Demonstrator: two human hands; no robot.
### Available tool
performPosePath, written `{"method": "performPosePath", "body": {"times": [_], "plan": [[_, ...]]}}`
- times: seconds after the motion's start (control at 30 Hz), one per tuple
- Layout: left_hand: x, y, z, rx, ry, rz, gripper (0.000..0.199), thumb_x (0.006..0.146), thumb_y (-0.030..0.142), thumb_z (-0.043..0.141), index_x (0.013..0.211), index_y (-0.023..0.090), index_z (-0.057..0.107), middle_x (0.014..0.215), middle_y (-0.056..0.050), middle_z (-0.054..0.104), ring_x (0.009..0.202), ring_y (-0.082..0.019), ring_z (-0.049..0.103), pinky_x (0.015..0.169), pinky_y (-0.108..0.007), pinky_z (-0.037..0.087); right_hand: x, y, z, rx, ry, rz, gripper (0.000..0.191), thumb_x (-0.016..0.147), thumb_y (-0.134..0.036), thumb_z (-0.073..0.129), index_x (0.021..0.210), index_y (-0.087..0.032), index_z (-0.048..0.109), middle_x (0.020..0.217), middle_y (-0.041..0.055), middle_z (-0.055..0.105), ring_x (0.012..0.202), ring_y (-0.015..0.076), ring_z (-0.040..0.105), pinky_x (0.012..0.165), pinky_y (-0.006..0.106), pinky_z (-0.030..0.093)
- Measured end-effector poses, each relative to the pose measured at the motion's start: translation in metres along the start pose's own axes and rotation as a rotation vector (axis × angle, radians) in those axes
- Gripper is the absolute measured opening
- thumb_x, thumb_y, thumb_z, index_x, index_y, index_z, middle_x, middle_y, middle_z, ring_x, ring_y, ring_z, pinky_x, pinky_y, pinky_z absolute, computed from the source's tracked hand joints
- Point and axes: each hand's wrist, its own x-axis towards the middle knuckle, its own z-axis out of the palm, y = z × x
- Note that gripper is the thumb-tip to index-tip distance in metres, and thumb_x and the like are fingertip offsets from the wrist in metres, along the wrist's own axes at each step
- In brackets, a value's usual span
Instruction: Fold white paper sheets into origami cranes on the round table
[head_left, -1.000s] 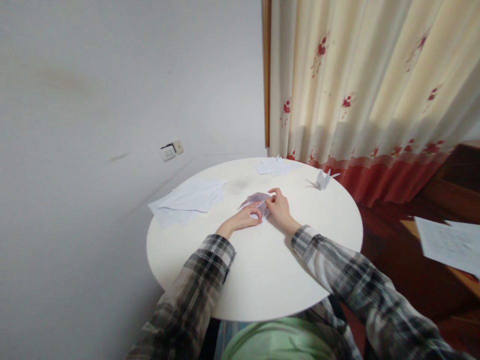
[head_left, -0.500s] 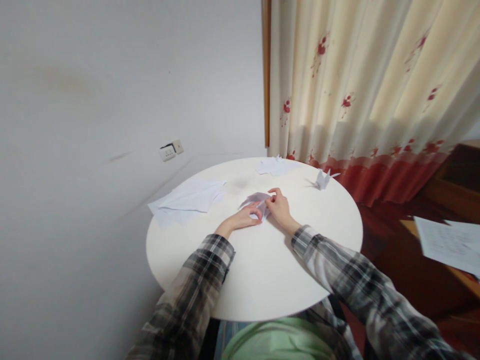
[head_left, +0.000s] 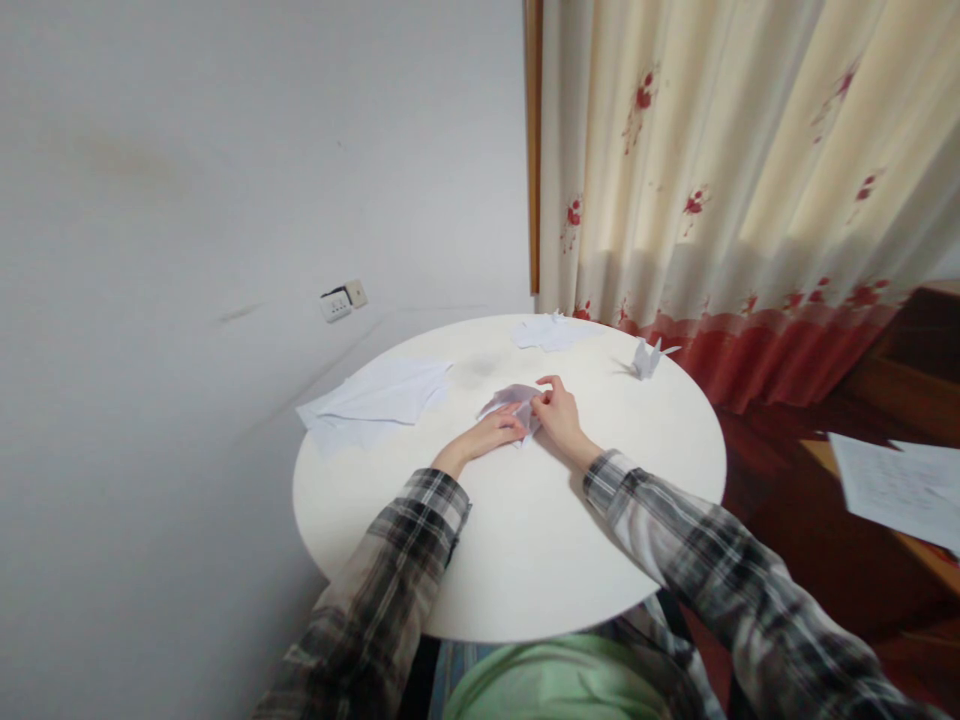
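Note:
A partly folded piece of white paper (head_left: 511,396) lies near the middle of the round white table (head_left: 517,560). My left hand (head_left: 491,432) rests over its near left part, fingers stretched out along the paper. My right hand (head_left: 556,415) pinches the paper's right side between thumb and index finger. The fingertips of both hands are close together, and they hide part of the folds.
White sheets (head_left: 382,392) lie at the table's left edge. More white paper (head_left: 546,332) lies at the back. A folded paper crane (head_left: 646,359) stands at the back right. Printed sheets (head_left: 896,490) rest on furniture at the right. A wall borders the left side.
My left hand's thumb and index finger formed a ring before; now the fingers are straighter and lie flatter on the paper. My right hand has hardly moved.

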Motion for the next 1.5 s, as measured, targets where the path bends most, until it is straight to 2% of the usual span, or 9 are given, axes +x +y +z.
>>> {"method": "performPosePath", "body": {"times": [0.13, 0.33, 0.57, 0.87, 1.13, 1.37, 1.5], "plan": [[0.003, -0.003, 0.008, -0.013, 0.140, 0.004, 0.028, 0.075, 0.043, 0.051, 0.064, 0.017, 0.056, 0.133, -0.009, 0.042, 0.124, -0.022, 0.035, 0.104, -0.035, 0.022, 0.000, -0.002, 0.000, 0.078, -0.027, 0.015, 0.029, 0.071, -0.021, 0.045, 0.100, -0.019, 0.047, 0.056, -0.0046, 0.058, 0.051, 0.0109, 0.055, 0.053, 0.021, 0.040], [0.007, -0.013, 0.014, -0.064, 0.261, 0.056, 0.019, 0.076, 0.031, 0.049, 0.064, 0.017, 0.052, 0.122, -0.010, 0.052, 0.111, -0.021, 0.048, 0.097, -0.034, 0.033, -0.001, -0.003, 0.002, 0.188, -0.102, -0.034, 0.030, 0.071, -0.015, 0.041, 0.100, -0.020, 0.045, 0.058, -0.0050, 0.060, 0.051, 0.0097, 0.055, 0.054, 0.021, 0.042], [0.008, -0.011, 0.014, -0.112, 0.268, 0.040, 0.013, 0.074, 0.027, 0.050, 0.067, 0.017, 0.054, 0.115, -0.009, 0.057, 0.111, -0.021, 0.047, 0.096, -0.033, 0.035, 0.000, 0.001, 0.004, 0.154, -0.077, -0.032, 0.033, 0.068, -0.014, 0.042, 0.100, -0.020, 0.046, 0.058, -0.0056, 0.057, 0.052, 0.0101, 0.054, 0.052, 0.020, 0.040], [0.008, -0.011, 0.012, -0.084, 0.266, -0.022, 0.012, 0.073, 0.023, 0.048, 0.069, 0.015, 0.056, 0.124, -0.011, 0.051, 0.112, -0.021, 0.047, 0.099, -0.034, 0.030, 0.002, 0.002, 0.001, 0.010, 0.022, -0.037, 0.026, 0.071, -0.018, 0.042, 0.095, -0.019, 0.050, 0.065, -0.0025, 0.056, 0.061, 0.0124, 0.053, 0.059, 0.023, 0.039], [0.008, -0.013, 0.013, -0.074, 0.287, -0.027, 0.012, 0.072, 0.027, 0.048, 0.069, 0.017, 0.053, 0.123, -0.009, 0.052, 0.112, -0.021, 0.047, 0.100, -0.032, 0.029, 0.003, 0.005, 0.004, 0.027, -0.030, -0.093, 0.023, 0.070, -0.015, 0.043, 0.092, -0.018, 0.050, 0.066, -0.0032, 0.054, 0.063, 0.0115, 0.052, 0.062, 0.024, 0.040], [0.006, -0.008, 0.011, -0.021, 0.295, 0.032, 0.021, 0.075, 0.032, 0.046, 0.086, 0.017, 0.055, 0.096, -0.005, 0.061, 0.092, -0.018, 0.055, 0.090, -0.031, 0.039, 0.007, 0.013, 0.010, -0.003, -0.104, -0.063, 0.016, 0.069, -0.020, 0.054, 0.085, -0.018, 0.053, 0.074, -0.0008, 0.057, 0.062, 0.0106, 0.052, 0.061, 0.024, 0.041], [0.008, -0.012, 0.011, -0.045, 0.295, -0.002, 0.024, 0.079, 0.032, 0.042, 0.090, 0.016, 0.057, 0.096, -0.005, 0.062, 0.092, -0.018, 0.056, 0.088, -0.032, 0.040, 0.007, 0.016, 0.010, -0.045, -0.148, -0.051, 0.018, 0.068, -0.020, 0.058, 0.086, -0.018, 0.054, 0.073, -0.0010, 0.057, 0.063, 0.0105, 0.052, 0.062, 0.024, 0.041]]}}
